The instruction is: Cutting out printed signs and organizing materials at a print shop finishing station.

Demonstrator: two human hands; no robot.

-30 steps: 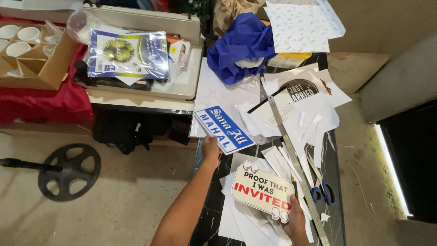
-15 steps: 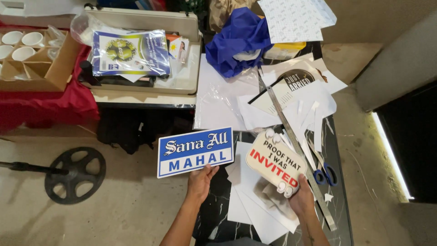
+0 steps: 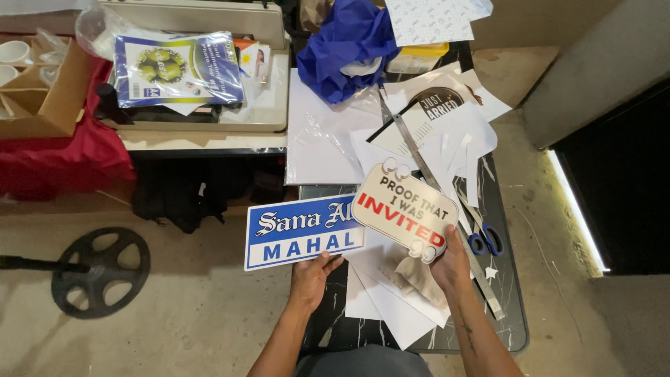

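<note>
My left hand grips the bottom edge of a blue and white rectangular sign and holds it up flat, facing me. My right hand holds a cream cloud-shaped sign with black and red lettering by its lower right corner. The cream sign overlaps the right end of the blue sign. Both signs hover above loose white paper sheets on a dark marble table.
Blue-handled scissors and a long metal ruler lie on the table to the right. Blue cloth sits at the far end. A beige case with booklets, red cloth, a cardboard box and a black wheel-shaped stand base are left.
The blue sign came off the table, turned upright to face me, and both signs moved closer together until the cream one overlapped its right end.
</note>
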